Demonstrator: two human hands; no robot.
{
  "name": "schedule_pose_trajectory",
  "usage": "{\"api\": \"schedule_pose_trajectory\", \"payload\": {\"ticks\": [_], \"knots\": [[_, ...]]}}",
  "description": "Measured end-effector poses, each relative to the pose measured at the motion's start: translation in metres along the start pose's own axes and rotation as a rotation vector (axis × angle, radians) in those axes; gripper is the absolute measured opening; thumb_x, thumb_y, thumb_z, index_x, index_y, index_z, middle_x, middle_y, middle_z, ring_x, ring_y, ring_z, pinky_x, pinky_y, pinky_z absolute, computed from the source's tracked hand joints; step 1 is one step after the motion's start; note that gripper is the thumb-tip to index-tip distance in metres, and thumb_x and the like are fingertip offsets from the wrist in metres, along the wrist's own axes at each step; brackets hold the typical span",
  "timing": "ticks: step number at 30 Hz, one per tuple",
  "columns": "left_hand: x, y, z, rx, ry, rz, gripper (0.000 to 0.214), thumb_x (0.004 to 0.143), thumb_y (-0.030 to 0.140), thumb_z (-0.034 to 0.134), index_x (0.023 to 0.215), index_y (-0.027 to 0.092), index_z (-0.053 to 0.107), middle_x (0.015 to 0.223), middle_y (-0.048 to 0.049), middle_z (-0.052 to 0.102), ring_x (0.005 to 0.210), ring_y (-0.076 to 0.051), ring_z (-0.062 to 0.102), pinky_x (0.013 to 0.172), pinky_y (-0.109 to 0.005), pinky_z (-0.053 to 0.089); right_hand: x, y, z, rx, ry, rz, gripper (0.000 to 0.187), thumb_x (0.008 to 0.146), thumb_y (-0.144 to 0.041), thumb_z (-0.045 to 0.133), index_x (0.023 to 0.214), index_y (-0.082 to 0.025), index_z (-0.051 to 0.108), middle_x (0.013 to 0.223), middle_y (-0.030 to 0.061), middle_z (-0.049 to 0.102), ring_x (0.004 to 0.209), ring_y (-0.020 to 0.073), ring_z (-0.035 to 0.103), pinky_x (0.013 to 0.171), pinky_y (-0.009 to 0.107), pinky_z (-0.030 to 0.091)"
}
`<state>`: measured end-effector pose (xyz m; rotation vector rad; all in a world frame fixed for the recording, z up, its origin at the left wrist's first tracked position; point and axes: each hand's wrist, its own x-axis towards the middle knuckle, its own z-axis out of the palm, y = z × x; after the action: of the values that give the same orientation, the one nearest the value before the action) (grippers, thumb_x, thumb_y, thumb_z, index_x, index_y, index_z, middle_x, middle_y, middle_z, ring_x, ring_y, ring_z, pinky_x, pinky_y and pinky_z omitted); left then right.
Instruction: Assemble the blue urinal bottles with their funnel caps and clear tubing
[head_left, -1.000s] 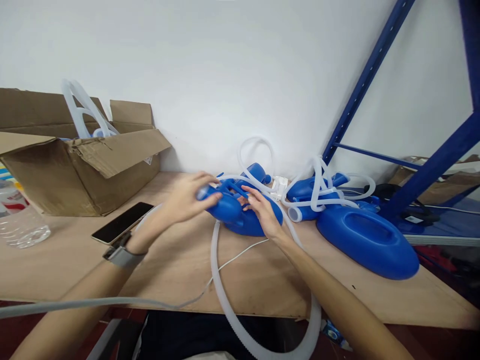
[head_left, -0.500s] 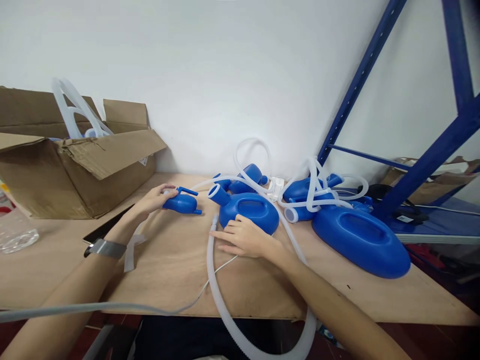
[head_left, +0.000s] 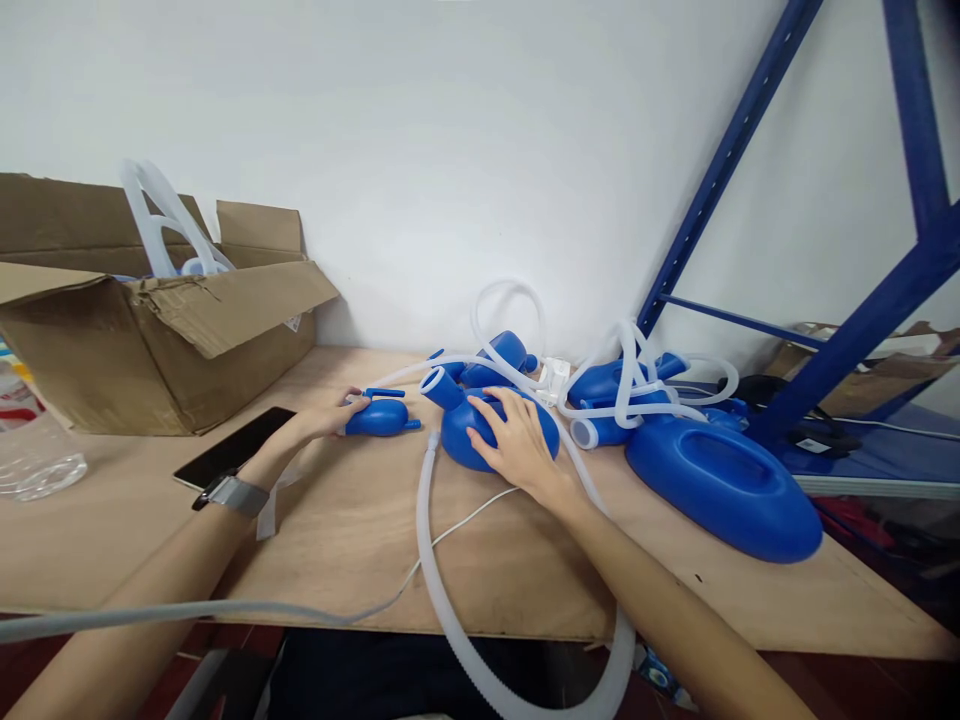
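My left hand (head_left: 339,414) is closed around the rear of a small blue plastic cup (head_left: 379,417), which has a bar-like handle on top and a narrow ribbed spout pointing right. My right hand (head_left: 517,440) lies across the handle area of a blue plastic bottle (head_left: 457,440), fingers spread and touching it. That bottle has an open angled neck facing up and left. Just left of it is the end of a translucent corrugated hose (head_left: 426,490), which loops down over the table's front edge. My palm hides much of the bottle's handle slot.
A larger blue bottle (head_left: 720,485) lies at the right, beside more blue bottles and coiled hoses (head_left: 626,385). An open cardboard box (head_left: 232,370), a black phone (head_left: 232,447) and a clear plastic container (head_left: 41,470) are at the left. A thin white cable (head_left: 465,520) crosses the table.
My right hand has moved up from beside the hose end onto the bottle. My left hand has shifted slightly right with the small cup, and more of the phone shows.
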<state>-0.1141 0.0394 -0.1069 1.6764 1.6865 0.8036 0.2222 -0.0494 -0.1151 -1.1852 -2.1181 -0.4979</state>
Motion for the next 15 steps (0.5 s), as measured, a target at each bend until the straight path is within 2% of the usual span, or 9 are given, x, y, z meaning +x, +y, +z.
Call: {"api": "schedule_pose_trajectory", "payload": {"ticks": [3, 5, 7, 8, 10, 13, 15], "knots": [[0.003, -0.002, 0.005, 0.032, -0.027, 0.037, 0.065, 0.079, 0.070, 0.062, 0.112, 0.015, 0.070, 0.092, -0.0101, 0.076, 0.068, -0.022, 0.070, 0.046, -0.024, 0.047, -0.001, 0.000, 0.003, -0.067, -0.005, 0.032, 0.047, 0.100, -0.037, 0.055, 0.144, -0.019, 0.058, 0.152, 0.0205, 0.050, 0.142, 0.0385, 0.043, 0.116, 0.061, 0.030], [0.003, 0.000, 0.005, 0.061, -0.047, 0.028, 0.072, 0.079, 0.073, 0.061, 0.120, 0.014, 0.070, 0.111, -0.0165, 0.076, 0.081, -0.028, 0.074, 0.048, -0.025, 0.049, -0.002, 0.001, 0.006, -0.103, -0.001, 0.064, 0.053, 0.100, -0.041, 0.055, 0.148, -0.019, 0.054, 0.156, 0.0220, 0.045, 0.145, 0.0409, 0.038, 0.119, 0.067, 0.022], [0.000, 0.005, 0.000, 0.097, -0.092, 0.012, 0.084, 0.077, 0.077, 0.060, 0.136, 0.017, 0.064, 0.141, -0.0219, 0.064, 0.110, -0.037, 0.071, 0.055, -0.028, 0.056, -0.002, 0.004, 0.007, -0.112, -0.011, 0.095, 0.058, 0.100, -0.046, 0.055, 0.151, -0.019, 0.050, 0.156, 0.0221, 0.046, 0.146, 0.0405, 0.038, 0.119, 0.067, 0.023], [-0.003, 0.008, -0.006, 0.108, -0.124, 0.015, 0.088, 0.077, 0.078, 0.059, 0.144, 0.019, 0.059, 0.153, -0.0205, 0.055, 0.123, -0.040, 0.065, 0.062, -0.031, 0.059, -0.003, 0.005, 0.008, -0.112, -0.025, 0.103, 0.059, 0.100, -0.048, 0.054, 0.151, -0.019, 0.050, 0.155, 0.0217, 0.047, 0.145, 0.0397, 0.039, 0.119, 0.065, 0.025], [-0.012, 0.013, -0.024, 0.121, -0.212, 0.066, 0.090, 0.080, 0.079, 0.055, 0.152, 0.027, 0.052, 0.164, -0.0114, 0.042, 0.141, -0.039, 0.052, 0.081, -0.035, 0.062, -0.003, 0.006, 0.009, -0.120, -0.056, 0.112, 0.058, 0.101, -0.050, 0.053, 0.149, -0.018, 0.052, 0.154, 0.0208, 0.048, 0.144, 0.0379, 0.040, 0.120, 0.061, 0.028], [-0.030, 0.018, -0.061, 0.171, -0.332, 0.129, 0.083, 0.081, 0.080, 0.055, 0.152, 0.036, 0.051, 0.166, 0.0003, 0.040, 0.147, -0.033, 0.046, 0.105, -0.037, 0.054, -0.003, 0.006, 0.007, -0.159, -0.082, 0.127, 0.057, 0.101, -0.051, 0.052, 0.148, -0.019, 0.055, 0.154, 0.0190, 0.048, 0.143, 0.0376, 0.041, 0.120, 0.058, 0.029], [-0.044, 0.016, -0.084, 0.258, -0.212, 0.121, 0.082, 0.080, 0.079, 0.058, 0.149, 0.036, 0.054, 0.161, 0.0011, 0.048, 0.145, -0.031, 0.048, 0.114, -0.040, 0.046, -0.003, 0.004, 0.006, -0.178, -0.086, 0.130, 0.057, 0.101, -0.052, 0.052, 0.148, -0.020, 0.055, 0.154, 0.0182, 0.049, 0.141, 0.0379, 0.042, 0.119, 0.057, 0.031]]}}
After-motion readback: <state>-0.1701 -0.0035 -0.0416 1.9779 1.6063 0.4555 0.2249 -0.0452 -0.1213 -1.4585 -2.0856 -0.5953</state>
